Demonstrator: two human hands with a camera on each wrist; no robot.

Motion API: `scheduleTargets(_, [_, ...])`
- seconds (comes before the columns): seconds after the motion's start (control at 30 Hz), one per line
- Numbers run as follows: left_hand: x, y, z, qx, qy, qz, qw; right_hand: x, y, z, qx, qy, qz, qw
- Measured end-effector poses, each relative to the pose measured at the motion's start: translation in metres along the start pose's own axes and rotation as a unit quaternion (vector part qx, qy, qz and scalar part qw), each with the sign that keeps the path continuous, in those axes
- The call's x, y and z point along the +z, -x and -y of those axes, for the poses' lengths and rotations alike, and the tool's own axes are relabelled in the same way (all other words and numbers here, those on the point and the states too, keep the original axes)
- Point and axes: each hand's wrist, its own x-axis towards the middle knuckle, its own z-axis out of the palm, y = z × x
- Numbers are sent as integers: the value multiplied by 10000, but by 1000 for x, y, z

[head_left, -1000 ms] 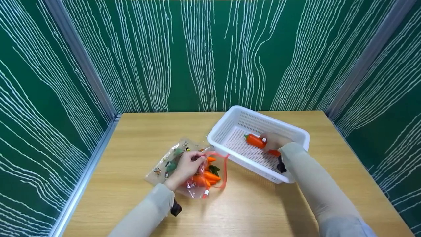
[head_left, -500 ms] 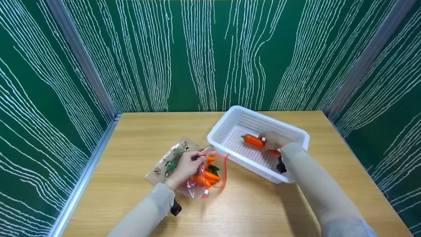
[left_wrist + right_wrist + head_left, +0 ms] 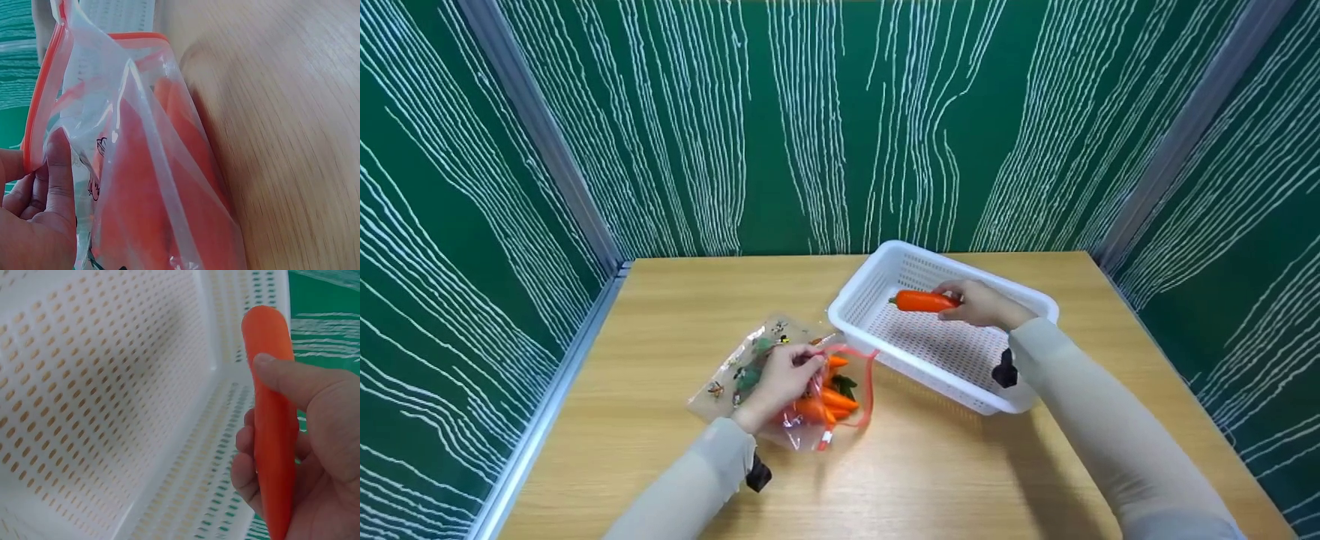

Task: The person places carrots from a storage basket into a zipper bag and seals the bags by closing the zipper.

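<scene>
A smooth, slightly glossy orange carrot (image 3: 922, 301), plastic by its look, is gripped over a white plastic basket (image 3: 870, 289) whose floor and walls are perforated with small slots. Near the bench's left edge, a clear, glossy, crinkled plastic bag (image 3: 780, 375) with an orange zip strip holds more orange carrots (image 3: 829, 405). The bench (image 3: 945, 480) is light wood-grain, matt. Both arms wear matt beige cloth sleeves (image 3: 1110, 442).

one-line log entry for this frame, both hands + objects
left hand: pinches zip bag rim, carrots inside | right hand: grips carrot over white basket | basket: nothing else seen inside
</scene>
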Motion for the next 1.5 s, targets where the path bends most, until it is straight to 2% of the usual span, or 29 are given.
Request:
scheduleTargets(0.27, [0, 1, -2, -167, 2, -21, 9999, -3, 12, 16, -363, 125, -115, 9992])
scheduleTargets(0.5, [-1, 0, -3, -239, -264, -81, 9993, -4, 23, 24, -336, 32, -199, 9992])
scheduleTargets(0.8, [-3, 1, -3, -256, -246, 35, 9994, 2, 38, 34, -457, 48, -406, 9981])
scheduleTargets(0.97, [-3, 2, -1, -142, -103, 130, 9998, 5, 45, 37, -547, 145, -457, 9974])
scheduleTargets(1.27, [-3, 5, -2, -174, -69, 101, 9998, 16, 51, 43, -579, 301, -500, 9966])
scheduleTargets(1.5, [-3, 4, -4, -172, -99, 72, 9998, 25, 57, 47, -542, 131, -483, 9973])
